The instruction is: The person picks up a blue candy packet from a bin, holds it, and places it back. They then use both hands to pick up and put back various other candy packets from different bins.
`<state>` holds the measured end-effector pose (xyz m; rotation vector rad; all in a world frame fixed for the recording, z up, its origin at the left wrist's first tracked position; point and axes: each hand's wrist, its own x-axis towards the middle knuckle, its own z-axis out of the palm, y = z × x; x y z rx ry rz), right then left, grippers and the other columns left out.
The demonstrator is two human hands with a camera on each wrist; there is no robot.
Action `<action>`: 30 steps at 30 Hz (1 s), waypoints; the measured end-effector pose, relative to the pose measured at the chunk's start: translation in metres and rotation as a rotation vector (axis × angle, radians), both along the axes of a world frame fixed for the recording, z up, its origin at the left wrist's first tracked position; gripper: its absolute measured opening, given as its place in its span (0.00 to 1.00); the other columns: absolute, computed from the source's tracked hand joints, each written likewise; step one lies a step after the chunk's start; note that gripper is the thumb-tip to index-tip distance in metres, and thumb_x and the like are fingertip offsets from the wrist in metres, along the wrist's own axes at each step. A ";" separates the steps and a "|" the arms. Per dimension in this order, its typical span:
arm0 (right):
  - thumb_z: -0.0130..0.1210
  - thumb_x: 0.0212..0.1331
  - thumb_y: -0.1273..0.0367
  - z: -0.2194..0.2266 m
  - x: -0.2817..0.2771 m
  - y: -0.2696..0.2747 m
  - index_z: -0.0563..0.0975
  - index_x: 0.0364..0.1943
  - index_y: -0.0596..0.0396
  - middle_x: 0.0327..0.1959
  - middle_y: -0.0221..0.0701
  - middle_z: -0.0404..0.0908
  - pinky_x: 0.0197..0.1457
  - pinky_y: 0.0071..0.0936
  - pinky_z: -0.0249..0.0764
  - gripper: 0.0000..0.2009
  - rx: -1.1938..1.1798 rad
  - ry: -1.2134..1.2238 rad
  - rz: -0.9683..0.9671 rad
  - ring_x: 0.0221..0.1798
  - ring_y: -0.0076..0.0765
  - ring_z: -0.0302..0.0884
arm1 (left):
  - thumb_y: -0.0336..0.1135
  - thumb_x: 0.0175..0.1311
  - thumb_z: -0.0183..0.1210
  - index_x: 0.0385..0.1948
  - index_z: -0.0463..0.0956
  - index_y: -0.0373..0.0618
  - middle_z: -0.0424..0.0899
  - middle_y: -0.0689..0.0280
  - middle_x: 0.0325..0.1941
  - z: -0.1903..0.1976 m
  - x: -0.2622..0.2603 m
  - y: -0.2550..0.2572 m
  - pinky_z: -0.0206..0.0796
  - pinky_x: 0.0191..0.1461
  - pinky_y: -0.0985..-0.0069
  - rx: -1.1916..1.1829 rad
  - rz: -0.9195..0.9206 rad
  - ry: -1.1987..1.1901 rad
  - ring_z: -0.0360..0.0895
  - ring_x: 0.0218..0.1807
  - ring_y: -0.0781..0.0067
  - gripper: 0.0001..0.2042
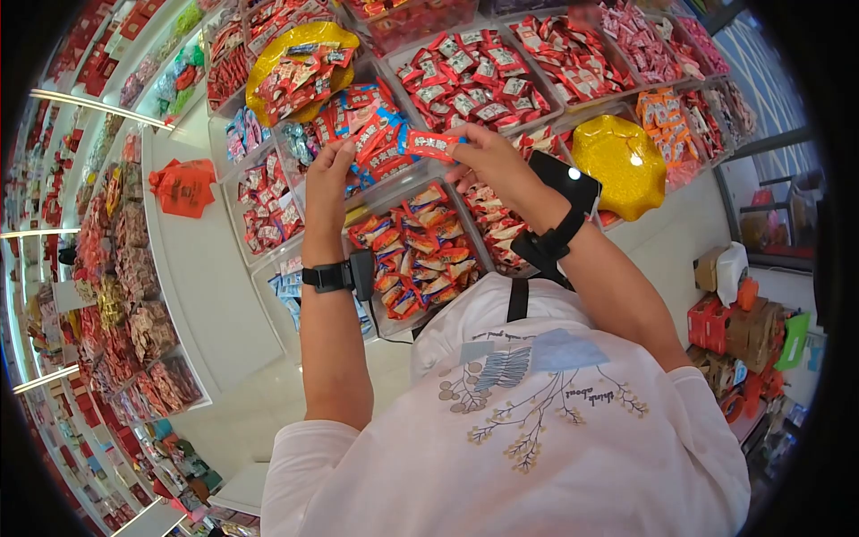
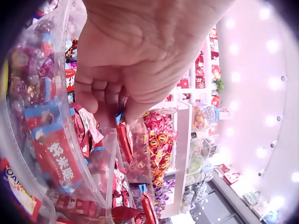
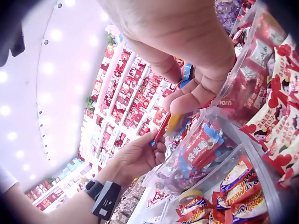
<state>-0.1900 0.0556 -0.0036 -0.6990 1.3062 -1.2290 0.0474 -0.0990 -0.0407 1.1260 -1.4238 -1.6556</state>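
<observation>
In the head view the left hand (image 1: 327,186) is over a bin of red rice-snack packets (image 1: 386,161) with blue ends. The left wrist view shows that hand (image 2: 135,60) pinching a small red packet (image 2: 125,140) by its blue end. Across the bin, the right hand (image 1: 501,166) pinches the end of another red packet (image 1: 432,145), held flat with its lettering up. Thumb and fingertips of the right hand (image 3: 187,56) meet at a blue packet end (image 3: 187,73) in the right wrist view. Whether the left hand holds more than one packet cannot be told.
Clear bins of wrapped sweets surround the hands, with orange-red packets (image 1: 420,255) nearest the body. Gold trays stand at upper left (image 1: 268,67) and right (image 1: 619,166). A phone (image 1: 565,182) is beside the right wrist. A red bag (image 1: 183,188) lies on the white ledge (image 1: 192,268).
</observation>
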 end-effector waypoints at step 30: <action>0.62 0.63 0.68 -0.019 0.007 -0.074 0.72 0.53 0.66 0.38 0.36 0.83 0.36 0.28 0.84 0.19 -0.205 0.124 -0.162 0.37 0.31 0.87 | 0.39 0.73 0.62 0.45 0.82 0.40 0.83 0.72 0.35 0.009 -0.009 -0.006 0.68 0.39 0.81 -0.366 -0.014 -0.413 0.77 0.37 0.85 0.12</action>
